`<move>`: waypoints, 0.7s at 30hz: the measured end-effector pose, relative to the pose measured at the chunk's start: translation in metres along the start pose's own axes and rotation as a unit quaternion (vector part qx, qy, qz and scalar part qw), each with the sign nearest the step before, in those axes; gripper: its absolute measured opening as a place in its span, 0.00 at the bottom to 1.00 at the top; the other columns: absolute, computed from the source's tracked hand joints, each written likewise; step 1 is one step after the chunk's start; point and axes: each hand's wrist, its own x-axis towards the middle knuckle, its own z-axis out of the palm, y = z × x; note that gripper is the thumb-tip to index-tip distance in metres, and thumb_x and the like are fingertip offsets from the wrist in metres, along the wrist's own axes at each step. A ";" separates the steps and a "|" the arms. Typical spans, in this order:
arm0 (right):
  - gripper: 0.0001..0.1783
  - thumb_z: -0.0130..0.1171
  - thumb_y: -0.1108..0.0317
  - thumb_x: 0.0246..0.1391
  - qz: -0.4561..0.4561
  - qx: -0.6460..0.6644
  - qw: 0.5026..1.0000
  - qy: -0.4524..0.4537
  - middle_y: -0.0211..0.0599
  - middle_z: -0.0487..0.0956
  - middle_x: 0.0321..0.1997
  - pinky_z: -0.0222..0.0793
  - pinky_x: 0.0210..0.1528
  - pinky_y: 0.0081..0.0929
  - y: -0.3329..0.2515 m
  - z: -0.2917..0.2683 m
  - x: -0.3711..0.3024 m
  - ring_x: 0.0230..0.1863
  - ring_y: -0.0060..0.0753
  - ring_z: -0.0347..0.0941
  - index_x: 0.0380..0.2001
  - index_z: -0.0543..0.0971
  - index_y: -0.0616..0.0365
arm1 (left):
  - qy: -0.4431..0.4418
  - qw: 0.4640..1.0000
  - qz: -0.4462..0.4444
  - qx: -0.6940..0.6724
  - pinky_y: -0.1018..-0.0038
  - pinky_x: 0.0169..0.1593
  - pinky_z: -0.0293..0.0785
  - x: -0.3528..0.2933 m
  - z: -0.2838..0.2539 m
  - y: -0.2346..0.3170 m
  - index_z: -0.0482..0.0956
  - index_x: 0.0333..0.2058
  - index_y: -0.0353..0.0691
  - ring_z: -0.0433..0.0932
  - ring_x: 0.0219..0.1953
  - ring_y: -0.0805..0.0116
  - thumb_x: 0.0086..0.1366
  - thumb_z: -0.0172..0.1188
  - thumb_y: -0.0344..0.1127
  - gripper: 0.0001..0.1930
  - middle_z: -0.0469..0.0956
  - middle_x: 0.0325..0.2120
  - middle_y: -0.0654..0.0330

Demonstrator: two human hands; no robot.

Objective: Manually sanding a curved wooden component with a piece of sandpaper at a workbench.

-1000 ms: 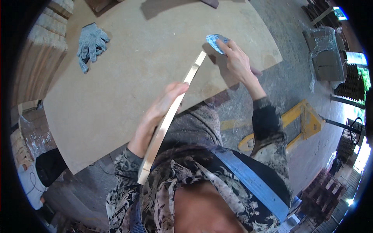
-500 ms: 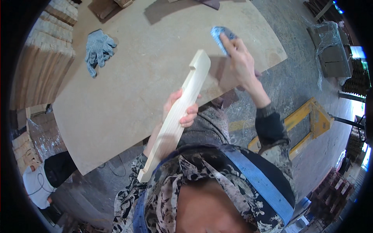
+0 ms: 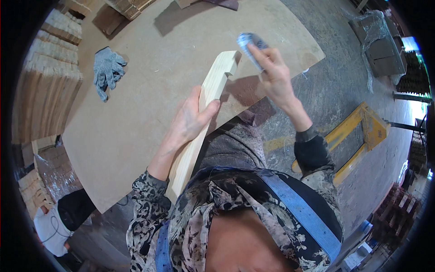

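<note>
My left hand (image 3: pixel 190 119) is closed around a long pale wooden slat (image 3: pixel 213 88), its thumb across the near face. The slat is tilted, its notched upper end over the table and its lower end against my body. In my right hand (image 3: pixel 277 79) is a folded piece of sandpaper (image 3: pixel 245 41), bluish-white with print on its back, pressed under stretched fingers. The sandpaper is just right of the slat's upper end and apart from it. The board table (image 3: pixel 136 131) lies beneath both hands.
Grey work gloves (image 3: pixel 108 72) lie on the table's left. Stacked wooden pieces (image 3: pixel 52 86) line the left edge; more wood (image 3: pixel 124 7) sits at the far side. A yellow pallet jack (image 3: pixel 374 127) and a wrapped stack (image 3: pixel 383 47) stand right. Another person (image 3: pixel 54 229) is at lower left.
The slat has been turned over, so its notch now faces right. My left hand has shifted its grip to the slat's near side. The right hand with the sandpaper has moved slightly left.
</note>
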 end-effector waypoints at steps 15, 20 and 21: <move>0.26 0.50 0.80 0.44 0.111 -0.336 0.935 -0.014 0.33 0.70 0.33 0.70 0.32 0.30 0.049 -0.040 -0.059 0.35 0.33 0.71 0.49 0.75 0.48 | -0.082 0.948 0.107 0.287 0.57 0.28 0.72 0.051 0.030 0.023 0.64 0.42 0.32 0.76 0.25 0.44 0.54 0.54 0.47 0.25 0.74 0.23 0.39; 0.36 0.42 0.89 0.37 0.217 -0.189 0.954 0.088 0.35 0.67 0.34 0.64 0.39 0.22 0.063 -0.086 -0.096 0.36 0.30 0.67 0.52 0.73 0.50 | -0.063 0.905 0.278 0.316 0.58 0.25 0.73 0.089 0.069 0.020 0.64 0.40 0.34 0.76 0.22 0.47 0.52 0.55 0.46 0.23 0.74 0.25 0.44; 0.37 0.41 0.90 0.36 0.210 -0.166 0.955 0.128 0.35 0.66 0.34 0.62 0.40 0.20 0.060 -0.087 -0.095 0.37 0.30 0.66 0.52 0.73 0.50 | -0.066 0.888 0.305 0.337 0.59 0.25 0.73 0.098 0.084 0.023 0.65 0.38 0.35 0.76 0.22 0.50 0.51 0.57 0.45 0.23 0.73 0.26 0.47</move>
